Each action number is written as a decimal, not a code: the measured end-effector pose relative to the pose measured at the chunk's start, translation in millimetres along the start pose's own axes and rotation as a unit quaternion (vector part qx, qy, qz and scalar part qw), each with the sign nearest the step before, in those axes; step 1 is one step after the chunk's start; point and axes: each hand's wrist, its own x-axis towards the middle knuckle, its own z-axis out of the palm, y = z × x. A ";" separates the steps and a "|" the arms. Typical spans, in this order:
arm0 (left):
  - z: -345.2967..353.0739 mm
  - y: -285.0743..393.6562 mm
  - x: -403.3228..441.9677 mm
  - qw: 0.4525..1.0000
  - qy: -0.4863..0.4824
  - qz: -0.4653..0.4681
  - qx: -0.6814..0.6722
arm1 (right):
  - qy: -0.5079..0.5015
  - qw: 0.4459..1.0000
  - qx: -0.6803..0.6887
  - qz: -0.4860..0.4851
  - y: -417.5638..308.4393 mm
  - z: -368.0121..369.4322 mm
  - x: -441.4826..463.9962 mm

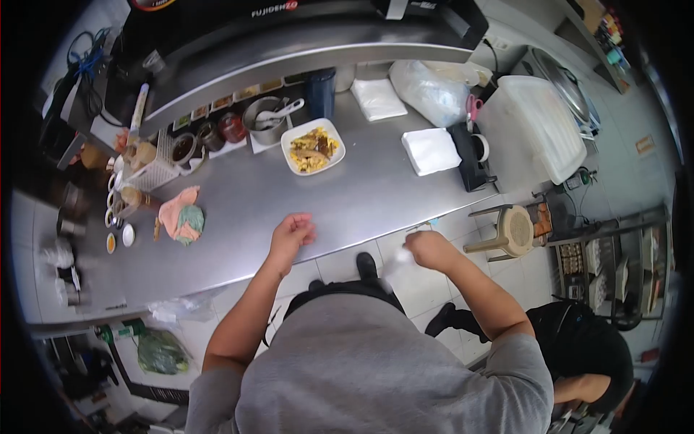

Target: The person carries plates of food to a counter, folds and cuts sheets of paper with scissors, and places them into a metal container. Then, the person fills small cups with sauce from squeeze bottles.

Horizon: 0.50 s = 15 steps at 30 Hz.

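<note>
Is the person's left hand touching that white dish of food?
Apart: the head view shows bare steel counter between the left hand and the near edge of the white dish.

A blurred whitish thing (398, 266) hangs from the right hand (431, 251).

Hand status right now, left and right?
Left hand: partly open, loosely curled, nothing visible in it.
Right hand: closed, holding a white item, too blurred to identify.
</note>
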 end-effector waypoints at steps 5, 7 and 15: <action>-10.7 -5.3 -5.6 0.997 -0.051 0.036 0.035 | 0.425 0.862 0.262 0.082 24.1 -39.9 -16.7; -10.0 10.6 -2.6 0.996 -0.059 0.058 0.041 | 0.250 0.966 0.051 0.046 -9.3 -66.2 -13.2; -11.1 19.9 -9.1 0.999 0.002 0.046 0.024 | 0.323 0.893 0.259 0.175 62.0 -103.6 41.3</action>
